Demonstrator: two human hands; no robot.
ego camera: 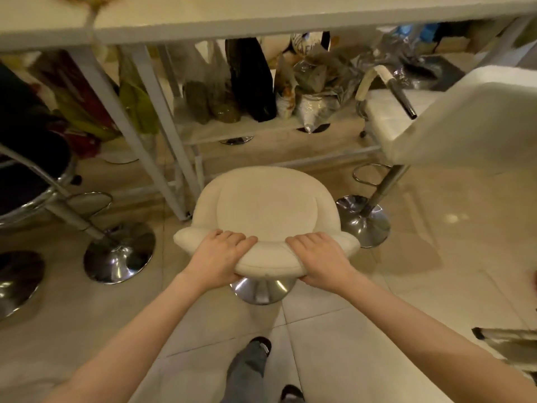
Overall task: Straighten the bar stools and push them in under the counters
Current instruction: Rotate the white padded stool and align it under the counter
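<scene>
A cream upholstered bar stool (266, 210) with a low curved backrest stands in front of me, its chrome base (261, 290) showing under the seat. My left hand (219, 257) grips the left part of the backrest, fingers over the top and thumb below. My right hand (319, 257) grips the right part the same way. The seat's far edge sits just short of the white counter (261, 21), beside its leg (162, 132).
A black stool (26, 158) on a chrome base (119, 253) stands at the left. A white square-seated stool (465, 123) with a chrome base (363, 221) stands at the right. Bags and bottles fill the low shelf (261, 129) under the counter. My feet are on the tiled floor (377, 330).
</scene>
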